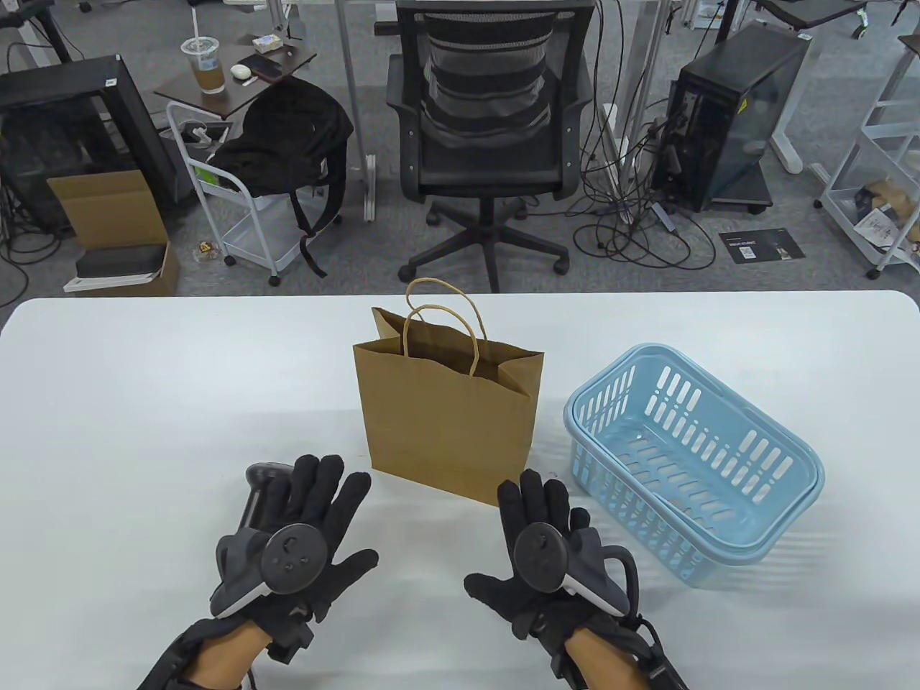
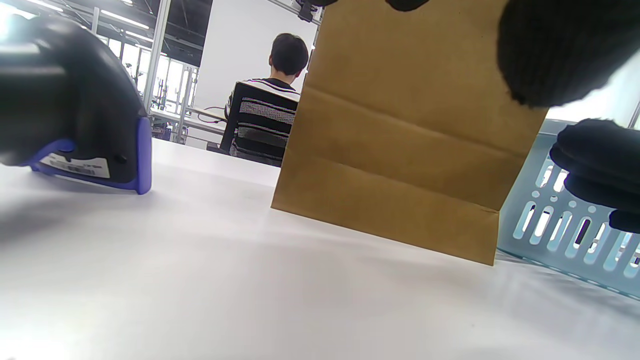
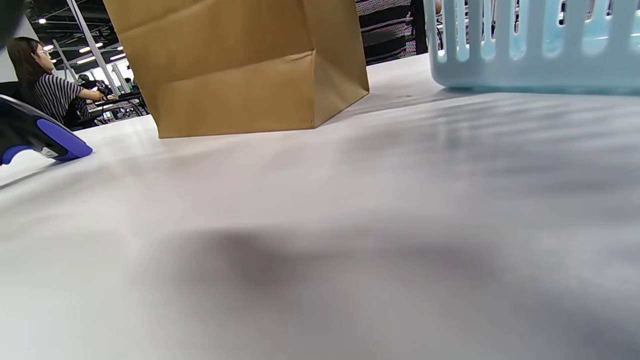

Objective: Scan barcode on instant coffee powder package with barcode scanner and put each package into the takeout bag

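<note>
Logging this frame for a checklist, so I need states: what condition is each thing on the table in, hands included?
takeout bag: upright, top open, contents hidden.
basket: tilted, no package visible inside.
barcode scanner: lying on the table, not held.
left hand: open, fingers spread, holding nothing.
right hand: open, holding nothing.

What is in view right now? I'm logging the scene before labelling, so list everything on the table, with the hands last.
takeout bag: one, brown paper, upright at table centre, top open.
basket: one, light blue plastic, right of the bag, no packages visible inside.
barcode scanner: one, black with purple trim, lying left of the bag, partly hidden by the left hand.
table: one, white.
coffee packages: none visible.
left hand: one, black glove, fingers spread, holding nothing.
right hand: one, black glove, fingers spread, holding nothing.
</note>
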Tool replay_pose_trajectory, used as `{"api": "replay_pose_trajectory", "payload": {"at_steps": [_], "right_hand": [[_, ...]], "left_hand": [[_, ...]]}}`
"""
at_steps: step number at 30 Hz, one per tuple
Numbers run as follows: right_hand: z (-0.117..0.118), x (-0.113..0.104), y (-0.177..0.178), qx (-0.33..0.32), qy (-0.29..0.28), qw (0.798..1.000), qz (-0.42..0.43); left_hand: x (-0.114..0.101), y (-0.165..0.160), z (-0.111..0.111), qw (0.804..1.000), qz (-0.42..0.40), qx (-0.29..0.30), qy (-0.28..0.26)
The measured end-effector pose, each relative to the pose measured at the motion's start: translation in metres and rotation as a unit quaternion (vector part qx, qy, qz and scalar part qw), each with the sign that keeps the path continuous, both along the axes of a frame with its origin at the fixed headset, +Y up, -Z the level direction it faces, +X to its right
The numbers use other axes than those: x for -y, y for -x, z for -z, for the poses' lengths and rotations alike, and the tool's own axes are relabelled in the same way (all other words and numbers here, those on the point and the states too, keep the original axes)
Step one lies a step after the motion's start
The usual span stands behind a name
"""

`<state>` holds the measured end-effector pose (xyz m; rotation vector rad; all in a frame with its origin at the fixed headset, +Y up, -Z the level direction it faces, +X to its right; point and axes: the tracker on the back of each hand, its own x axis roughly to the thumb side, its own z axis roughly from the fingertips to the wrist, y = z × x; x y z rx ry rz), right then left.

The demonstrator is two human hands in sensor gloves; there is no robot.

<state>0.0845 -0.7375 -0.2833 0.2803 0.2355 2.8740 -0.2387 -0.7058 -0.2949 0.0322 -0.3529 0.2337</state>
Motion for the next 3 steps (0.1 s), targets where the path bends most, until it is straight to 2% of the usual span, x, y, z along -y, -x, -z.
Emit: {"api": "replay_pose_trajectory", "payload": {"at_steps": [3], "right_hand": [[0.0006,0.0003,-0.0004,0.001,-0.005,1.000,0.010]], "left_hand": [[0.0001,0.0002,0.0001,1.000,-0.002,0.000,0.001]]}}
